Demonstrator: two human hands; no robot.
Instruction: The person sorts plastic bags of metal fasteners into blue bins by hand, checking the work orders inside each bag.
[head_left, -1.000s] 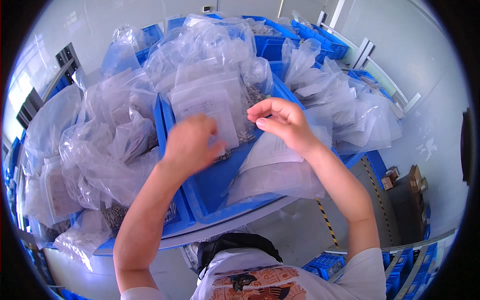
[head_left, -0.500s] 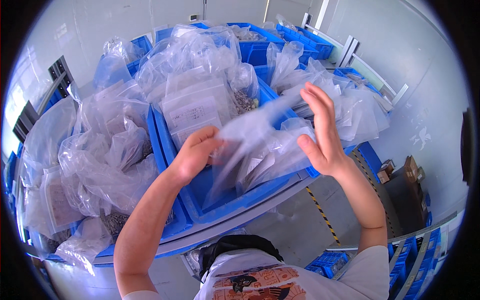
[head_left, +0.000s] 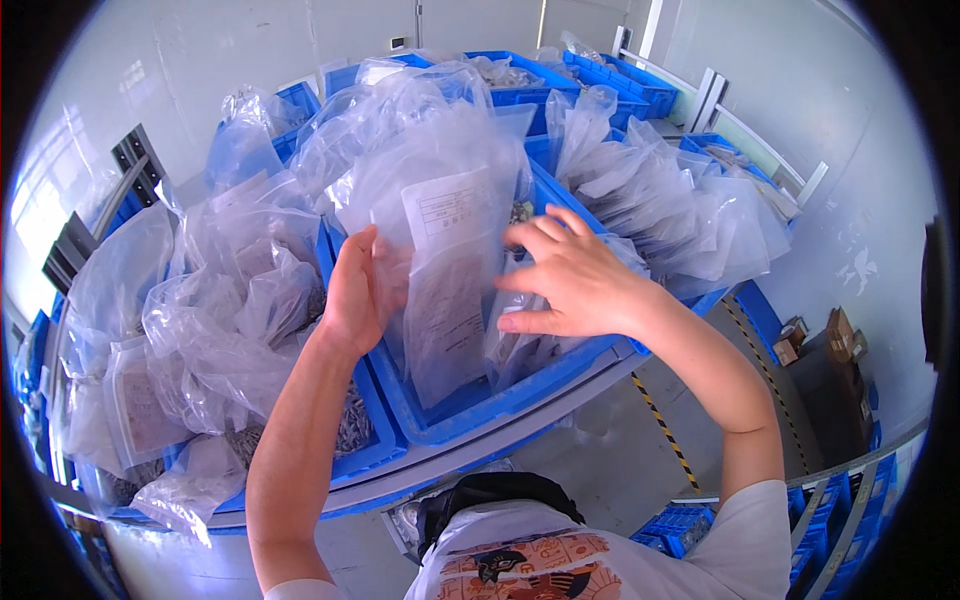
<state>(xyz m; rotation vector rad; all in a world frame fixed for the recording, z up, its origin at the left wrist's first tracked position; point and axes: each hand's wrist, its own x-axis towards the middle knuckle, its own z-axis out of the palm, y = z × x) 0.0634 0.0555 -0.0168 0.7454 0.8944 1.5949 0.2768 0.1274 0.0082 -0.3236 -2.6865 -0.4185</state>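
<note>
My left hand (head_left: 362,290) grips the left edge of a clear plastic bag (head_left: 450,270) that has a white paper label, holding it upright over the middle blue bin (head_left: 480,405). My right hand (head_left: 570,280) rests with spread fingers against the bag's right side. The bag hangs down into the bin, which is stuffed with more clear bags. The bag's lower end nearly reaches the bin's front wall.
A second blue bin (head_left: 365,455) on the left holds crumpled clear bags (head_left: 230,320), some with dark small parts. Another bin (head_left: 740,290) on the right is piled with flat bags (head_left: 680,210). More blue bins (head_left: 620,85) stand behind. Cardboard boxes (head_left: 825,345) sit on the floor at right.
Both hands have lifted one labelled bag out of the pile and turned it upright. My right hand came in from the right side onto the bag's face.
</note>
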